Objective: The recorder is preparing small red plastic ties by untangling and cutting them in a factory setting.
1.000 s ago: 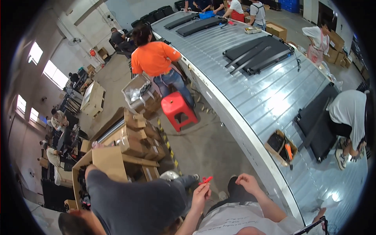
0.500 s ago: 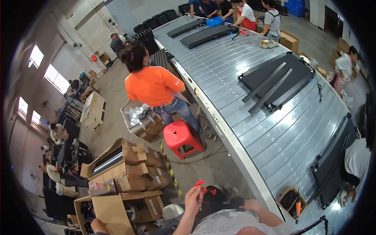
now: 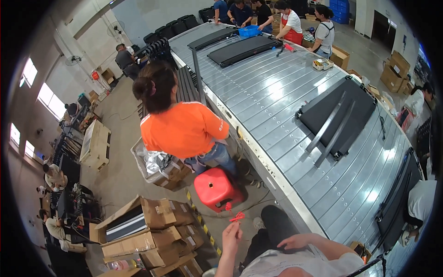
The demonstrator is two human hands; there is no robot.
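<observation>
a wide factory hall with a grey concrete floor; a long slatted metal conveyor [image 3: 295, 106] runs from far centre to near right, carrying flat black treadmill decks [image 3: 339, 117]. its near edge cuts diagonally just right of the person's knee, and the open floor lies to the left of it, narrowed by a red plastic stool [image 3: 217, 188] and stacked cardboard boxes [image 3: 147, 231] at near left. a worker in an orange shirt [image 3: 182, 127] stands just beyond the stool, back turned.

the left hand [image 3: 232, 237] is raised at bottom centre, fingertips pinched narrow on a small red plastic piece [image 3: 237, 216] that sticks up above them, in front of the stool. the right hand [image 3: 295, 241] rests flat on the dark trouser leg, fingers loosely spread, holding nothing.

the red piece is too small to make out its shape. both forearms are cut off by the lower edge, and the fisheye rim hides the corners.
</observation>
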